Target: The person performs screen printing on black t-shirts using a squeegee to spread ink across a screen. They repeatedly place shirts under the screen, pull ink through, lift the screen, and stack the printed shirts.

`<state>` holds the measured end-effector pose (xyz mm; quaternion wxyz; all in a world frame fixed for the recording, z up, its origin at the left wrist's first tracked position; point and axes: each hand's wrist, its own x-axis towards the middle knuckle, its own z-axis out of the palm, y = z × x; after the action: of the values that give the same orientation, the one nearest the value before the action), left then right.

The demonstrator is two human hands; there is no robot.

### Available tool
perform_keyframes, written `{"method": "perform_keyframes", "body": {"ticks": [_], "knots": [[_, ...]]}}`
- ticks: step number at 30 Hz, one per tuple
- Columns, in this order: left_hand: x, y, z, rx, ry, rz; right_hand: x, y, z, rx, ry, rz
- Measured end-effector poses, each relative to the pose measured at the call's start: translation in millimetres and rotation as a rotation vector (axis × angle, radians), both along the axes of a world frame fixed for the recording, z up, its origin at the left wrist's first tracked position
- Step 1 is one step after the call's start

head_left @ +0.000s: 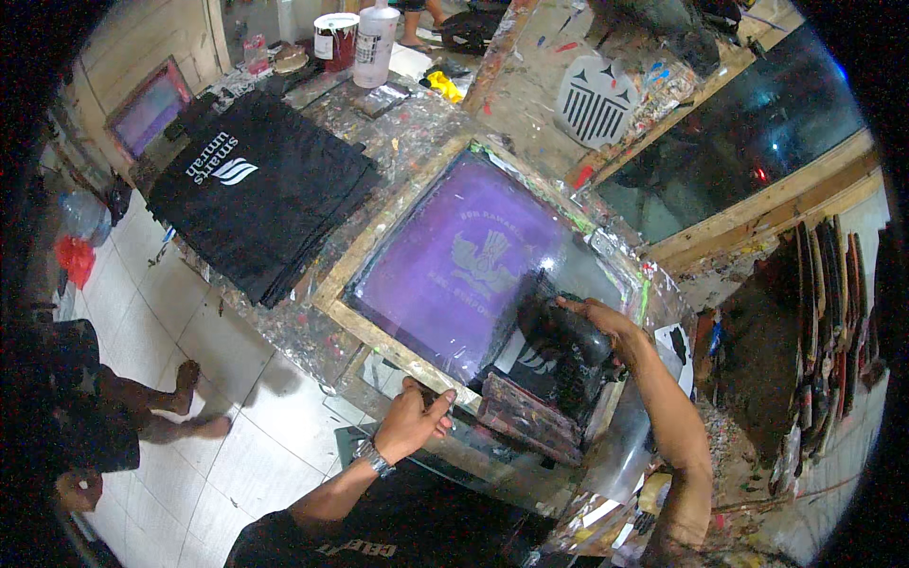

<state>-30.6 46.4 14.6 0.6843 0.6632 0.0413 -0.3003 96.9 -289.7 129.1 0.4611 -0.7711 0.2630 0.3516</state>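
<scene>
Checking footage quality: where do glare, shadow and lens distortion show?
Head view: a bright glare spot on the framed purple screen, near the right hand; small reflections on the dark glossy panel; soft shadows across the white floor tiles; black fisheye border all round.

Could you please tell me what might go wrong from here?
The dark object in the right hand might smear the framed purple screen. The paint-stained block close to the left hand could get knocked. The black fabric stack lies near the table's edge, so a bump might send it slipping off.
</scene>
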Motion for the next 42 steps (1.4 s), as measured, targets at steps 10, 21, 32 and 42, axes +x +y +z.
{"method": "perform_keyframes", "body": {"ticks": [10,21,32,42], "knots": [[0,-2,-8,-0.032,0.032,-0.019,-19,-34,7,-0.130,-0.076,0.029],[4,-7,4,0.010,0.043,-0.007,-61,-161,-56,0.003,0.116,0.171],[-1,-2,1,0.148,-0.026,-0.007,-16,-287,19,-1.274,-0.580,0.100],[-6,4,-2,0.131,-0.054,0.062,-93,-138,24,-0.824,-0.954,0.003]]}}
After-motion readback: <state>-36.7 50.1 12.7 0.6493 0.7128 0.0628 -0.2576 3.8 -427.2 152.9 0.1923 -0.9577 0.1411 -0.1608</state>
